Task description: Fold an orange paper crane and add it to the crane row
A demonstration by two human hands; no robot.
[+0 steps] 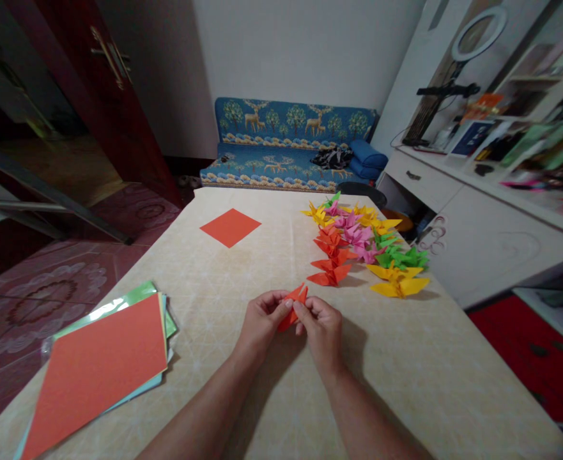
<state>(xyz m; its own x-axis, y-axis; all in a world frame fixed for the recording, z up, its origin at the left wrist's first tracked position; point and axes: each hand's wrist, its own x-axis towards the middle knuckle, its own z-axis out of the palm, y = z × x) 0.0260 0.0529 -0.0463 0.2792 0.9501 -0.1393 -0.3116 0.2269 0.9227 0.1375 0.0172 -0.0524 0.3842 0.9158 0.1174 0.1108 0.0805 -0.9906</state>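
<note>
Orange paper tops the stack of coloured sheets nearest the camera, at the left edge of the table. Green, yellow and pale blue edges show beneath it, and a clear wrapper peeks out under the pile.

Just beyond, in the middle of the beige patterned tabletop, both forearms reach in. The left hand and the right hand meet with thumbs and forefingers pinched narrowly on a half-folded orange paper figure. It is held just above the table between the two hands, with its pointed tips sticking up and away from the person.

Farther on to the right lies a cluster of finished paper cranes in orange, yellow, green and pink. The closest orange cranes sit near the hands but apart from them. To the left of the cluster, well apart from it, a single orange square sheet lies flat.

Past the table's far end stands a blue sofa printed with deer and trees, with a rolled blue blanket at its right end. A dark red door with a brass handle stands open on the left. On the right, a white cabinet carries a ring light on a stand. The boxes and packets on the shelves beside the light are too blurred for any lettering to be read.
</note>
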